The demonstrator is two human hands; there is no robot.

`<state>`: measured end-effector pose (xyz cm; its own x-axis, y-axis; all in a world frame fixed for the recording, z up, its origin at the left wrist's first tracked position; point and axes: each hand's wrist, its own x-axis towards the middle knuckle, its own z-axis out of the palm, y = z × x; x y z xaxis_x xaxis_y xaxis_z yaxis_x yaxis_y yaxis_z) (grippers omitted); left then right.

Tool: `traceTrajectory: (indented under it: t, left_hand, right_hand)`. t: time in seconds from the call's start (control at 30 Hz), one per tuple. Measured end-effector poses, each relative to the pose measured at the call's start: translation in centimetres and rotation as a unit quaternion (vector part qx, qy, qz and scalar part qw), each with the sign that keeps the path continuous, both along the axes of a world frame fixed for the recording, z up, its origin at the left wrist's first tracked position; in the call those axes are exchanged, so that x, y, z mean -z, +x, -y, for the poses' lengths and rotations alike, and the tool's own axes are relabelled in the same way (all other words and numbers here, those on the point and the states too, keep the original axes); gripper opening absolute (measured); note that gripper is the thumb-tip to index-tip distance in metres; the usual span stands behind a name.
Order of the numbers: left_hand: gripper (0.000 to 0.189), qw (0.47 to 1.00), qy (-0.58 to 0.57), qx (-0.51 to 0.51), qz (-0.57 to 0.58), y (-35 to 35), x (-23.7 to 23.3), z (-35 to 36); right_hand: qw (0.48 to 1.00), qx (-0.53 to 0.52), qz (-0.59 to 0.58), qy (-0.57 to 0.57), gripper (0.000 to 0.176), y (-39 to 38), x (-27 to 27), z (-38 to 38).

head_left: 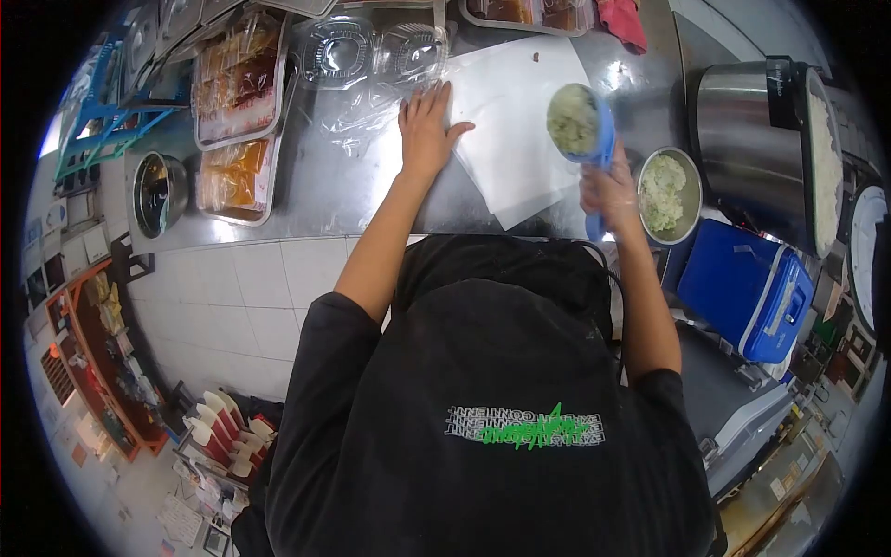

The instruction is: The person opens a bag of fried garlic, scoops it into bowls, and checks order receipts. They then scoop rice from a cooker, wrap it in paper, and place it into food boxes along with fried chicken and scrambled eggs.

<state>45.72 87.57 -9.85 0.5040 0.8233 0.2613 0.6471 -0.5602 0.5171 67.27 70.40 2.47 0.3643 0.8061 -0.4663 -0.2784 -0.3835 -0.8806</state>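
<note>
While left grip lies spread at edge of white paper, I see right grip wrapped around blue scoop, pale green food inside, above paper's right side. I'd hold scoop level, pin paper lightly.

The blue scoop, its pale green load and the right hand were blurred. The top edge cut off a pink cloth and a tray.

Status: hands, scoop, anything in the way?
Left hand spread at white paper's left edge. Right hand gripping blue scoop, loaded with pale food, near paper's right edge. Small dark speck on paper.
</note>
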Motion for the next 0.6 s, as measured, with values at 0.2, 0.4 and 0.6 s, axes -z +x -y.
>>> traceTrajectory:
  t: [0.2, 0.4, 0.6]
  left_hand:
    - [0.079, 1.0, -0.019, -0.006, -0.024, -0.1, -0.1, -0.1]
    - [0.08, 1.0, -0.012, -0.008, 0.007, 0.2, -0.8, -0.4]
    - [0.08, 0.998, -0.036, -0.023, 0.038, 0.3, -1.3, -0.1]
  right_hand:
    - [0.69, -0.349, 0.603, -0.195, 0.079, -2.0, 4.9, -3.7]
    - [0.72, -0.328, 0.579, -0.196, 0.077, -1.3, 3.6, -3.7]
    - [0.797, -0.054, 0.601, 0.015, 0.068, 3.3, -2.2, 2.1]
